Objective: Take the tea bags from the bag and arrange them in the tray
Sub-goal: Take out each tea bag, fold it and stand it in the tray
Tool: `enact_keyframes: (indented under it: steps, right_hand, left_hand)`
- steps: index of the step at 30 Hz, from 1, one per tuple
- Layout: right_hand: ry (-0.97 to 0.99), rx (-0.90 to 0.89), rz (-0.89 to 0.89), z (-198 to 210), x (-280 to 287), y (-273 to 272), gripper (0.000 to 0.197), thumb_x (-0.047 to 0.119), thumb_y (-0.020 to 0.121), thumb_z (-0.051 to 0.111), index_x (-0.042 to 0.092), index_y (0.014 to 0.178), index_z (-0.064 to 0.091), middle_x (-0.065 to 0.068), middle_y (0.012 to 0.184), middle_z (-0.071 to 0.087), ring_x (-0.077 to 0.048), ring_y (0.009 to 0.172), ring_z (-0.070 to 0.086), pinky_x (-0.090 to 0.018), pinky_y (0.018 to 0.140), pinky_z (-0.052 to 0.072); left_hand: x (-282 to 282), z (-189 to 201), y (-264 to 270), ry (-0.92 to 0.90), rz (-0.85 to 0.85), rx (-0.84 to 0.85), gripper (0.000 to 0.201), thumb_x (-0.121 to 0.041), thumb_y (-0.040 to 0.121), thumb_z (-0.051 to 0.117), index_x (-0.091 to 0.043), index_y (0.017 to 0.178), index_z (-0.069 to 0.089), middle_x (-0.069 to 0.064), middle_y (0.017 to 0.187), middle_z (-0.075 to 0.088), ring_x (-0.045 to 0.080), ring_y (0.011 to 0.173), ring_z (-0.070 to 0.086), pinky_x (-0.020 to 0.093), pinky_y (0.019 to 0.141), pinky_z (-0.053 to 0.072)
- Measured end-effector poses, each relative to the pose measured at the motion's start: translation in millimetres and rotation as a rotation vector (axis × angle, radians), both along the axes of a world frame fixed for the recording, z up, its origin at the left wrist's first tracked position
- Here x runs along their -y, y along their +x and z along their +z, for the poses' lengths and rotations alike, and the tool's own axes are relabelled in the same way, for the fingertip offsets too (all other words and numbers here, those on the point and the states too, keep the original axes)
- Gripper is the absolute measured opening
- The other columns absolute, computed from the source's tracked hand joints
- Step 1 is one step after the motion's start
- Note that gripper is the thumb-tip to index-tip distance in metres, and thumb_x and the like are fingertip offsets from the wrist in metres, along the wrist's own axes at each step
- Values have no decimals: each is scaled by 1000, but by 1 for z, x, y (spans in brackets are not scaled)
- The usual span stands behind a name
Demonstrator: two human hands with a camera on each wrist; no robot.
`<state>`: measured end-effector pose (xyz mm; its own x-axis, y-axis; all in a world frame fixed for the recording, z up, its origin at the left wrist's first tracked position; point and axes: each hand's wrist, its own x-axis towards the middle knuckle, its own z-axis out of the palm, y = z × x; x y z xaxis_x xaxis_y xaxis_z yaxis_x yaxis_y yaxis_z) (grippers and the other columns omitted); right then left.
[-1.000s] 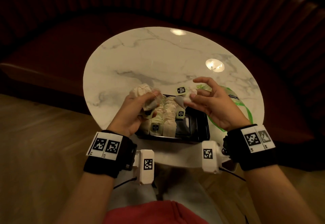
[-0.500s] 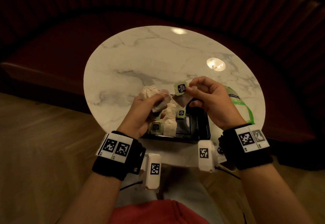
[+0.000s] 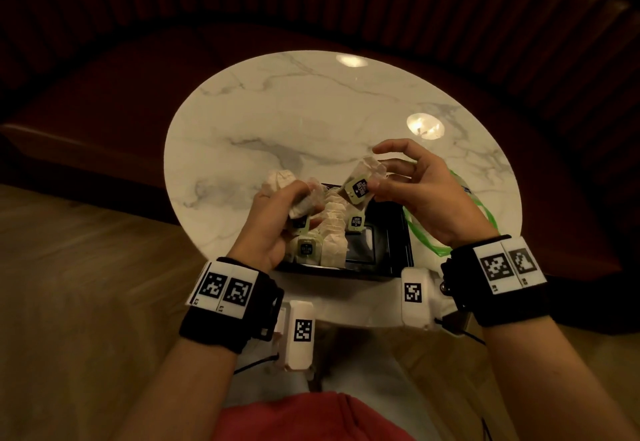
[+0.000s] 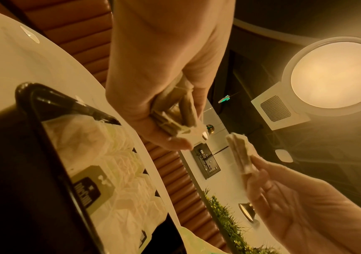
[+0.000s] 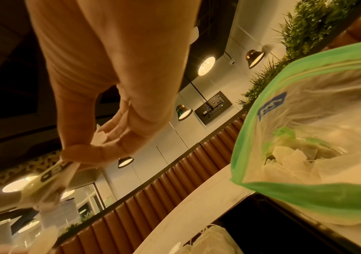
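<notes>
- Head view: left hand (image 3: pixel 273 219) above the left part of the black tray (image 3: pixel 398 232), fingers curled round a bunch of tea bags (image 3: pixel 304 198); more white paper sticks out past the knuckles.
- Right hand (image 3: pixel 422 194) up over the tray's far right corner, thumb and fingers pinching a single tea bag (image 3: pixel 363 177) with its green-and-black tag (image 3: pixel 358 191) facing the camera; index finger raised, not touching it.
- Tray sits at the near edge of the round marble table (image 3: pixel 311 122); rows of tea bags (image 3: pixel 332 232) fill its left part, right part shows bare black floor.
- Zip bag (image 3: pixel 481 212) with green edge lies on the table right of the tray, mostly hidden behind the right hand in head view.
- Right wrist view only: the zip bag's inside, several tea bags left in it (image 5: pixel 294 154).
- Left wrist view only: the held bunch edge-on, several flat bags stacked in the left fist, plus a ceiling lamp (image 4: pixel 335 75).
</notes>
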<state>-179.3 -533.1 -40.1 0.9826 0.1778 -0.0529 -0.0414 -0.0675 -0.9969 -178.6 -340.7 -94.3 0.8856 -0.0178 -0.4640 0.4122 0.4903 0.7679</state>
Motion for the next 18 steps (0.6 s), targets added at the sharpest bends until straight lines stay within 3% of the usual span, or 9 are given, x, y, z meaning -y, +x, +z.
enact_keyframes:
  steps: [4, 9, 12, 16, 18]
  right_hand:
    - [72, 19, -42, 5, 6, 0, 39, -8, 79, 66, 15, 111, 60, -7, 90, 72, -20, 83, 69, -26, 70, 55]
    - [160, 15, -68, 9, 8, -1, 36, -14, 87, 53, 12, 111, 58, -3, 79, 67, -17, 80, 69, -25, 70, 56]
    - [154, -17, -20, 7, 0, -3, 38, -16, 86, 53, 10, 114, 56, -3, 79, 65, -16, 79, 69, -25, 67, 56]
    - [129, -60, 21, 2, -12, -7, 44, -11, 81, 64, 13, 117, 56, -8, 92, 65, -23, 87, 68, -34, 75, 59]
    - [100, -69, 23, 1, -15, -9, 49, -8, 79, 68, 15, 120, 55, -10, 97, 67, -26, 89, 69, -39, 81, 59]
  left_hand:
    - [-11, 0, 3, -30, 104, -1, 4, -9, 85, 67, -8, 88, 65, 9, 72, 68, 19, 66, 68, 26, 56, 56]
    - [-17, 5, 4, -31, 134, 1, 6, -15, 86, 67, -13, 90, 63, 5, 72, 66, 16, 63, 67, 25, 52, 55]
    - [-12, 11, 1, 12, 20, -44, 23, -33, 82, 72, -16, 93, 61, 3, 76, 63, 12, 64, 64, 28, 56, 56]
    - [0, 16, -5, 24, -214, -81, 74, -52, 56, 79, -14, 117, 61, 8, 95, 63, 14, 70, 64, 29, 55, 55]
    - [5, 17, -8, 32, -304, -23, 71, -55, 56, 76, -17, 115, 66, 4, 91, 67, 12, 68, 64, 28, 57, 53]
